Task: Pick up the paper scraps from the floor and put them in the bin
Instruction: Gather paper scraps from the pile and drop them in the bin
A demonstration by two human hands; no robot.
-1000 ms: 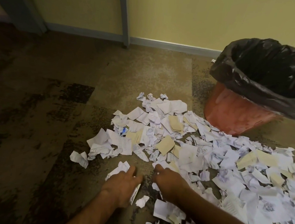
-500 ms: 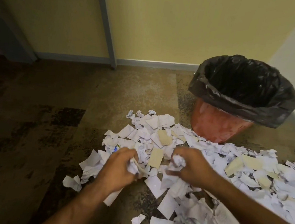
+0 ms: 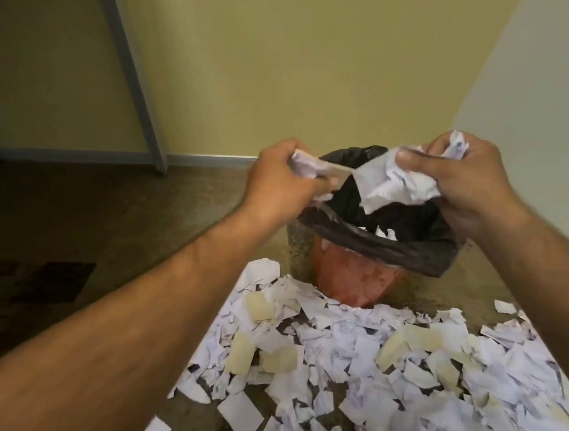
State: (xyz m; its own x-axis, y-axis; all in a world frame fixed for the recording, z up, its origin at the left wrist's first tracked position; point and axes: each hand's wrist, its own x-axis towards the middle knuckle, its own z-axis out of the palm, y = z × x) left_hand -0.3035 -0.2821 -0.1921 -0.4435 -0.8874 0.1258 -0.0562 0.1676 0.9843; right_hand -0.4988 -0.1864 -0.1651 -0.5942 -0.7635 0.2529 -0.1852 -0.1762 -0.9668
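- Crumpled paper [image 3: 395,187] is gripped in the right hand [image 3: 471,183], held over the bin [image 3: 360,280].
- A smaller wad [image 3: 303,163] is clutched in the left hand [image 3: 279,180] at the bin's rim.
- Paper scraps [image 3: 383,368] are strewn across the floor [image 3: 131,222] in front of the bin.

The bin [image 3: 357,276] stands behind the paper scraps [image 3: 382,378] on the floor [image 3: 138,219], before the wall [image 3: 289,61].

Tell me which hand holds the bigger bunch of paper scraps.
The right hand: its crumpled white wad hangs over the bin; the left hand pinches only a small bunch.
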